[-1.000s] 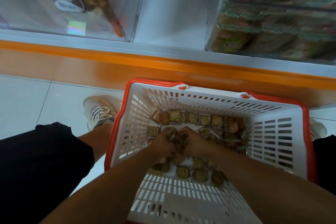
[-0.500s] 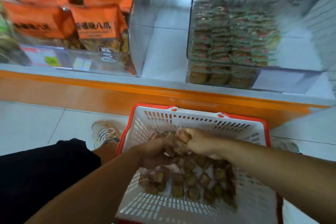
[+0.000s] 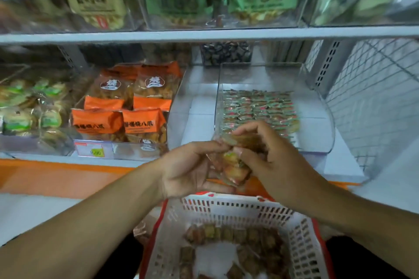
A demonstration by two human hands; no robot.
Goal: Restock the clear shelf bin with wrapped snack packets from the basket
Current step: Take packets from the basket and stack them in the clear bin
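While both hands point(image 3: 229, 161) cup a loose clump of snack packets point(image 3: 233, 165) short of the clear bin point(image 3: 326, 124), some could slip back into the basket point(image 3: 301, 242).

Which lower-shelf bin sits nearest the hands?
The clear bin of small red-green packets, directly behind the hands; the orange-bag bin sits further left.

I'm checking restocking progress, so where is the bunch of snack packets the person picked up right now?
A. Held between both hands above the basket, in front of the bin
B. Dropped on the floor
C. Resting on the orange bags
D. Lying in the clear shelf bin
A: the bunch of snack packets is clasped between the left hand and right hand, above the basket and short of the clear shelf bin.
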